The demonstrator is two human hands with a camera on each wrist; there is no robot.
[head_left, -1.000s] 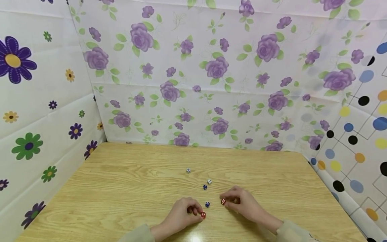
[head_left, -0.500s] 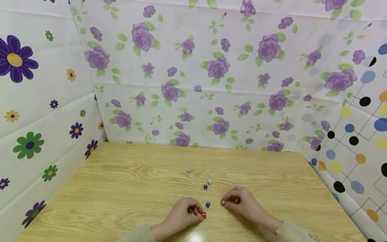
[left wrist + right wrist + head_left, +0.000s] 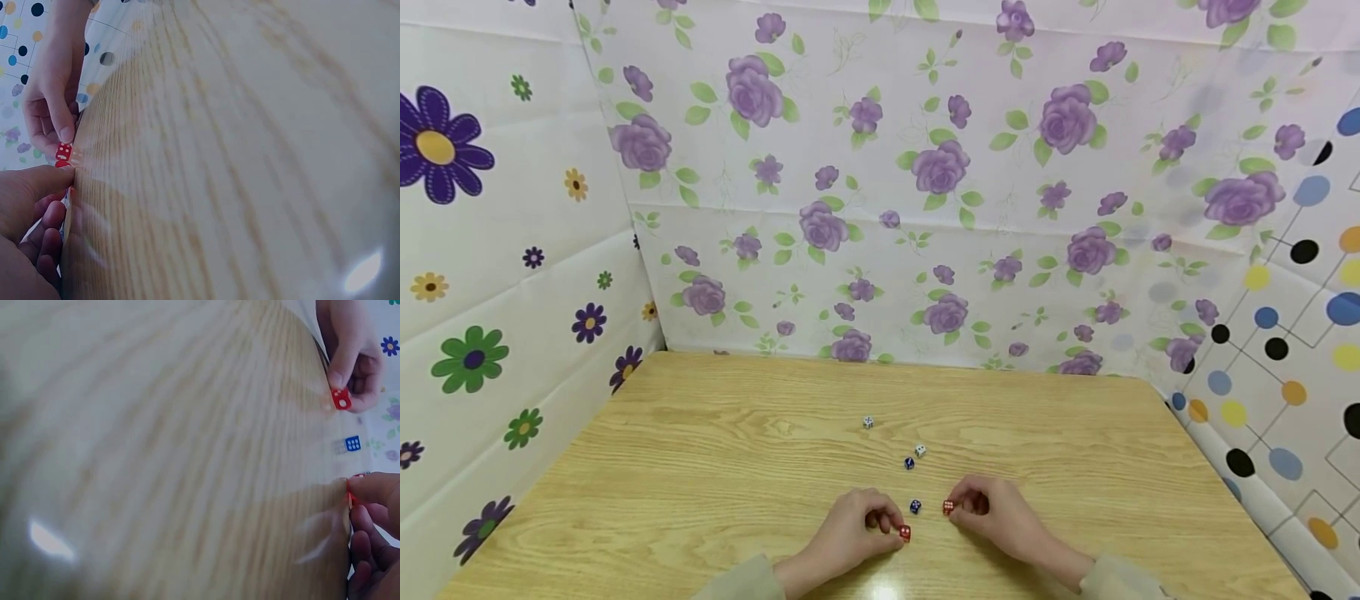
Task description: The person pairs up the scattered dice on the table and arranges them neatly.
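My left hand pinches a red die between thumb and fingertips, low at the table's near side. To its right, my right hand pinches a second red die, its dotted faces showing in the head view. Between the two hands lies a blue die, which the right wrist view shows on the tabletop as a blue die with white dots. In that same view the left hand's red die stands at the table surface, while my own fingers cover most of the nearer one.
Farther back on the wooden table lie another blue die and a white die close beside it. A second white die lies behind them to the left. Patterned cloth hangs along the back and both sides.
My right hand has moved slightly toward me and left with its red die, nearer the blue die. The left hand and the other dice have stayed in place.
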